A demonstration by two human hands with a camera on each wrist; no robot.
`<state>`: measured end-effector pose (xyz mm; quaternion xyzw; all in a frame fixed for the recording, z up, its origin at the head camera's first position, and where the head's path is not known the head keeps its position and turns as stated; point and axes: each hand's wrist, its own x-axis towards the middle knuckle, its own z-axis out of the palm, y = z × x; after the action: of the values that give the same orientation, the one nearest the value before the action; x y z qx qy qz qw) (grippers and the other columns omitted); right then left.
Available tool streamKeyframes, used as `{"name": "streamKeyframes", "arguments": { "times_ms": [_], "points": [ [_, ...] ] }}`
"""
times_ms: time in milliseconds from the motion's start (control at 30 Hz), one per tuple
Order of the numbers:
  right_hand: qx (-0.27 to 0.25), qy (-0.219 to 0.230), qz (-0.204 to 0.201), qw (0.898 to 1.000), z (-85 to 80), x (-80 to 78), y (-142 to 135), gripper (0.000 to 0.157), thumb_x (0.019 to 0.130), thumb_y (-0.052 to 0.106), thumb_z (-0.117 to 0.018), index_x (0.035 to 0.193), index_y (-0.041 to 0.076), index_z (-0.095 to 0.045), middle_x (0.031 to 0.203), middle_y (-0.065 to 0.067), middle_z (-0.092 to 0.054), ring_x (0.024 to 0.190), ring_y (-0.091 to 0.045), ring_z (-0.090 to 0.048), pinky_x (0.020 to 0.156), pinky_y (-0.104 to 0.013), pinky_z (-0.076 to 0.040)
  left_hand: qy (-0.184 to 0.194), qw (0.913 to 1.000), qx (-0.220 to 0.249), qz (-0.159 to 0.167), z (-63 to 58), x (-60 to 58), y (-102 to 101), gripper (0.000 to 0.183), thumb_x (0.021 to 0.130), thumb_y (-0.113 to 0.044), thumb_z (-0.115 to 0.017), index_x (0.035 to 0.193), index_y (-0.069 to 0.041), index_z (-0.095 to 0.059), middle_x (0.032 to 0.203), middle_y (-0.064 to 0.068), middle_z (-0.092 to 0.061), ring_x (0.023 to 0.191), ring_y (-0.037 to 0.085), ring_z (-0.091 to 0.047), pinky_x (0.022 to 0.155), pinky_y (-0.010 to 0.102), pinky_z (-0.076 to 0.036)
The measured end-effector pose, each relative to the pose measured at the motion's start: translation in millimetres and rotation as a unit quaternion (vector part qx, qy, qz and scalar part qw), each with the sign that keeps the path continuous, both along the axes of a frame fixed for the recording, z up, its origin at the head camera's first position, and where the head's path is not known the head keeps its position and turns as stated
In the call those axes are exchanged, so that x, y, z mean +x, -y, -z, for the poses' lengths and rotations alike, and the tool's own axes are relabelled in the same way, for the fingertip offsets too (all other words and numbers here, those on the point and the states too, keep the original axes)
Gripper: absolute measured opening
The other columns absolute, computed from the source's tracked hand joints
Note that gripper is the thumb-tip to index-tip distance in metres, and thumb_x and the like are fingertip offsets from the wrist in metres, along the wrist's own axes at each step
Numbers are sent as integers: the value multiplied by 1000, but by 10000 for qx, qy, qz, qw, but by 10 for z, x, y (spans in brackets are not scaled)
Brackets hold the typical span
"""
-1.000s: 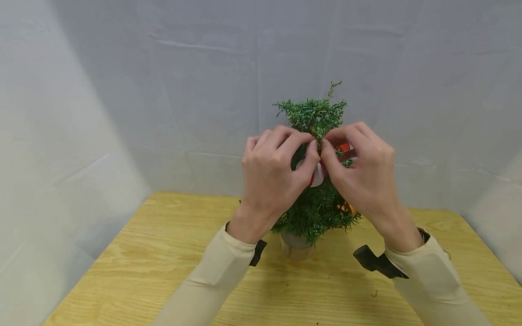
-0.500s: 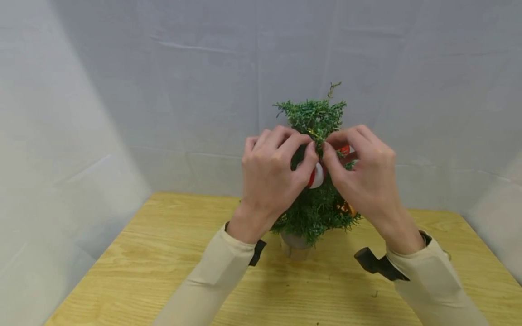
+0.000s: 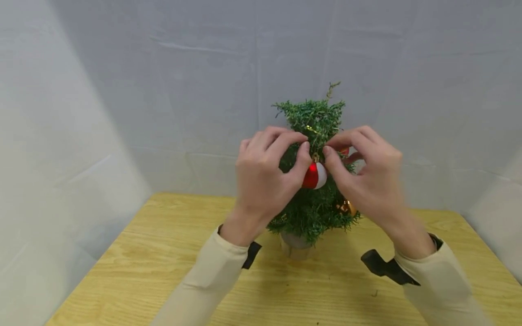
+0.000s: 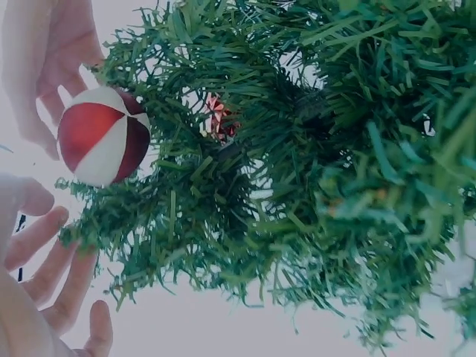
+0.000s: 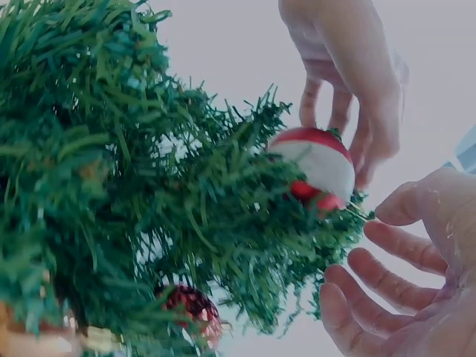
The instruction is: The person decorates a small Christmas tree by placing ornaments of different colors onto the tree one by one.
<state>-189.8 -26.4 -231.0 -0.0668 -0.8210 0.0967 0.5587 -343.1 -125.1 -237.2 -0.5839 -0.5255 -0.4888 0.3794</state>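
Note:
A red-and-white Christmas bauble (image 3: 313,176) hangs at the front of a small artificial Christmas tree (image 3: 314,113). My left hand (image 3: 261,167) is just left of the bauble, thumb and index finger apart and nothing between them. On the other side my right hand (image 3: 371,174) has its thumb and index fingertips close together beside the branch. In the right wrist view a thin thread runs from the bauble (image 5: 320,165) to the fingertips of the right hand (image 5: 409,275). The left wrist view shows the left hand (image 4: 44,290) with its fingers spread below the bauble (image 4: 104,137).
The tree stands in a grey pot (image 3: 295,241) on a wooden table (image 3: 163,253). A copper bauble (image 3: 346,207) hangs low on its right, and a red one (image 3: 344,151) shows behind the right hand. A pale sheet (image 3: 195,90) hangs behind.
Both hands have drawn apart, the left to the left and the right slightly right and down. The red-and-white bauble, mostly covered before, now shows between them.

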Motion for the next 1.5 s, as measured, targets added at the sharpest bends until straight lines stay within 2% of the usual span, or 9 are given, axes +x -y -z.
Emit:
{"name": "streamKeyframes", "arguments": {
  "times_ms": [233,333,500,733,833,1033,1133,1333,1500],
  "points": [
    [98,-162,167,9997,9,234,-45,11,89,0,-70,98,0,-76,95,-14,-71,92,0,-60,78,-7,-46,430,9977,196,479,74,-213,114,15,94,-15,-68,101,-5,-78,100,11,-74,92,26,-70,82,41,-52],
    [70,-320,285,9991,49,350,-82,13,86,-2,-72,97,1,-77,94,-13,-72,92,9,-57,80,-6,-45,662,9960,-61,603,139,-329,181,18,95,-15,-67,106,-5,-77,102,12,-73,93,25,-68,86,38,-54],
    [27,-148,613,9980,124,572,-176,16,84,-4,-72,99,-1,-77,95,-15,-71,95,19,-53,82,-4,-42,962,9895,-738,784,272,-478,294,25,97,-18,-66,117,-7,-74,112,11,-70,101,23,-65,91,37,-54],
    [188,389,1285,9908,253,827,-358,16,84,0,-72,99,-1,-76,96,-14,-71,91,26,-45,63,-3,-37,795,9816,-1343,1096,414,-585,349,35,95,-20,-69,129,-8,-68,124,9,-67,109,23,-65,94,38,-53],
    [165,537,1467,9876,330,913,-437,15,84,1,-72,98,0,-76,96,-14,-70,87,26,-42,66,-3,-37,665,9796,-1332,1351,437,-592,345,35,96,-17,-68,129,-8,-67,124,9,-68,109,23,-65,94,36,-54],
    [172,851,1676,9820,499,1021,-591,13,83,2,-73,96,1,-76,94,-15,-71,94,28,-38,73,0,-36,446,9784,-1193,1629,464,-590,330,29,96,-11,-67,124,-5,-70,119,10,-70,105,21,-69,97,34,-55],
    [141,999,1740,9796,584,1077,-668,13,82,1,-73,95,2,-75,94,-14,-70,92,23,-43,72,1,-37,368,9784,-1118,1701,463,-587,323,24,96,-8,-67,120,-4,-72,113,10,-72,101,20,-70,95,31,-56],
    [9,1444,1939,9703,773,1212,-817,12,85,3,-72,96,4,-76,94,-15,-69,84,-20,-59,63,-1,-39,245,9790,-1000,1760,447,-572,293,20,96,-3,-66,114,-3,-74,108,11,-74,96,19,-72,93,28,-57],
    [-352,1931,2104,9577,929,1344,-921,12,90,6,-69,100,2,-74,99,-21,-67,84,-36,-61,57,-13,-42,190,9796,-908,1782,448,-559,272,19,95,-2,-67,113,-2,-74,106,12,-74,94,19,-72,90,27,-58]
  ]
}}
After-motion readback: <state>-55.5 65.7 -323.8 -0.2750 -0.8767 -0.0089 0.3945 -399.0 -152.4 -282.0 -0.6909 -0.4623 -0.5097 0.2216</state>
